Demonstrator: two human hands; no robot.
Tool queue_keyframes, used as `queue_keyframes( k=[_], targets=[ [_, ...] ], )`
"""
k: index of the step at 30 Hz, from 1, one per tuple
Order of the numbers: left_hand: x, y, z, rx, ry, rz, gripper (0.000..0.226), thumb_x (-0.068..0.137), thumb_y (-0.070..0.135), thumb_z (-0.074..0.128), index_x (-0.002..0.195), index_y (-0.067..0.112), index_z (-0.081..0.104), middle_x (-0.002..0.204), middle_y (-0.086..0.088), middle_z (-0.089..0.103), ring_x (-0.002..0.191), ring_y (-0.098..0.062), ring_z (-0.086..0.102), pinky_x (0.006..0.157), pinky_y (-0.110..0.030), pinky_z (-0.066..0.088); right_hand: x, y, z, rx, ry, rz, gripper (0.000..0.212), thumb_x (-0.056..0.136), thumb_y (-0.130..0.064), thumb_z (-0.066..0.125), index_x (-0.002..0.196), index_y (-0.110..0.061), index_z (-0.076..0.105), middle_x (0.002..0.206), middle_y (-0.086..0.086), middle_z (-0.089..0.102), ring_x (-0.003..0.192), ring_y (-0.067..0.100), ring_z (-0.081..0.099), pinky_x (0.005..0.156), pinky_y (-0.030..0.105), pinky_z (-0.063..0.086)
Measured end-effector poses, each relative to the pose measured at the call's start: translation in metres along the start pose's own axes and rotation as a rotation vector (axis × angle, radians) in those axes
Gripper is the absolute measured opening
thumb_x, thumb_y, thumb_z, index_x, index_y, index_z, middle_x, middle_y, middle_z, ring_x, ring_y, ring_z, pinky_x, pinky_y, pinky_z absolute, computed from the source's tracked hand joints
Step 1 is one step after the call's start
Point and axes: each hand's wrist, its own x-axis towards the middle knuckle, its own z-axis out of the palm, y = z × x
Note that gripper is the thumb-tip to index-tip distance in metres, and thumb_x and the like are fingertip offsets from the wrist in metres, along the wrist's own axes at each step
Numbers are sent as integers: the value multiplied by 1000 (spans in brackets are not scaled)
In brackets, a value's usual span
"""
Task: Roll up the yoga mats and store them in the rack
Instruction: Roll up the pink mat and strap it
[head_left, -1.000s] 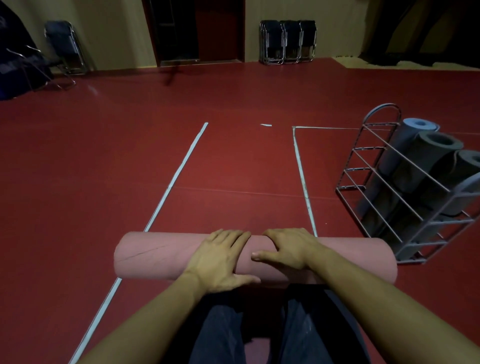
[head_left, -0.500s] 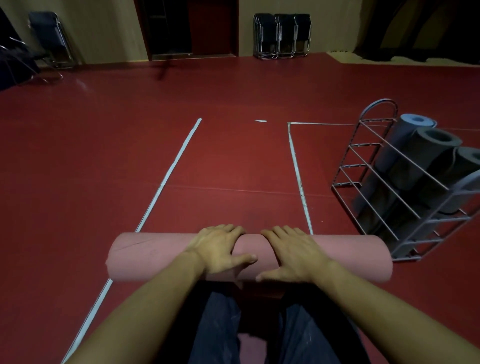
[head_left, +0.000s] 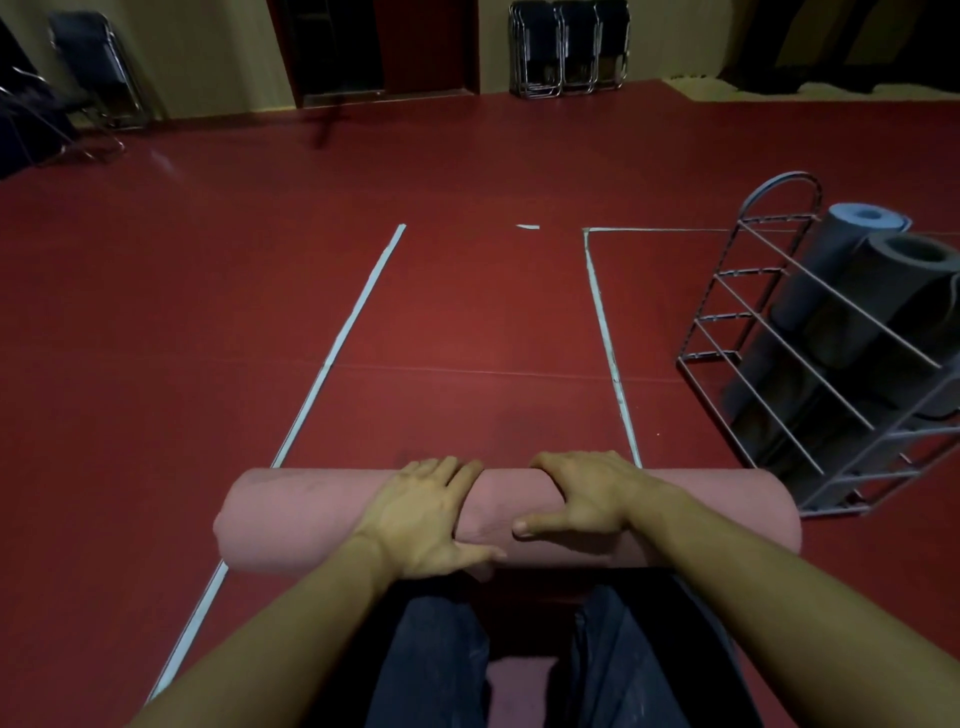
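Red flooring is stretching out to the far wall, crossed by pale tape lines. Both hands are pressing on the pink mat (head_left: 519, 512): the left hand (head_left: 423, 517) is lying flat with fingers straight, the right hand (head_left: 584, 493) is draping its fingers over the top, thumb out. It is looking fully rolled, lying across the floor before the knees. Storing is remaining: the rack (head_left: 810, 364), near the floor's right edge, is already holding grey mats (head_left: 883, 291). Since half a second ago, the right thumb is sitting higher on the roll.
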Motion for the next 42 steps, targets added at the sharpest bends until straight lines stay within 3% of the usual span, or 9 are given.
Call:
queue_keyframes(
  k=[5,10,14,17,22,25,30,36,42],
  targets=[
    [15,-5,-1,-54,-90,-10,106,69,101,36,143,27,49,128,3,61,116,-23,60,101,-39,45,4,2,1,12,43,-64,92,68,-97,49,129,-27,50,117,-6,53,106,19,51,92,42,46],
    [34,-16,2,-96,-235,-61,100,63,105,32,130,33,52,125,6,64,113,-24,63,88,-41,49,-4,1,19,25,180,-36,94,73,-92,53,144,-32,42,136,-6,60,120,22,59,97,39,45],
    [41,-18,8,-138,-259,-49,92,66,103,37,126,33,46,127,4,67,112,-28,65,81,-42,47,0,6,28,-91,105,-58,115,58,-99,53,148,-30,35,139,-6,55,122,23,57,101,43,44],
    [39,-18,6,-179,-263,-45,86,70,98,44,124,32,39,123,2,66,109,-27,63,78,-39,42,6,8,29,-100,84,-42,113,57,-100,54,142,-29,37,132,-3,57,116,27,58,96,43,45],
    [26,-12,8,-82,-226,-1,105,62,99,51,137,26,45,122,5,49,112,-22,50,98,-43,41,11,12,25,-81,62,-62,94,67,-96,52,132,-29,41,125,-2,62,110,28,61,81,40,39],
    [21,-13,12,-35,-257,-18,122,52,98,60,147,25,38,136,1,50,122,-26,52,105,-46,41,12,8,24,-86,77,-75,92,68,-96,51,131,-29,42,127,-2,62,110,28,62,84,42,43],
    [25,-9,2,7,-313,-5,123,52,89,72,148,24,33,145,-2,50,132,-29,50,112,-47,37,5,4,24,-90,81,-47,93,70,-94,53,136,-30,40,129,-2,60,112,28,61,88,42,43],
    [22,1,-9,73,-275,-18,125,48,94,67,145,22,39,137,-2,53,124,-28,54,108,-45,43,-5,-9,14,-141,1,-8,117,62,-84,74,152,-23,29,144,4,47,128,32,50,107,46,38],
    [10,12,-32,162,-188,-2,111,60,83,70,145,19,40,134,-4,54,122,-29,53,102,-46,42,-29,-18,-4,-234,64,-30,115,63,-69,83,151,-22,27,142,4,47,126,32,51,103,45,40]
  ],
)
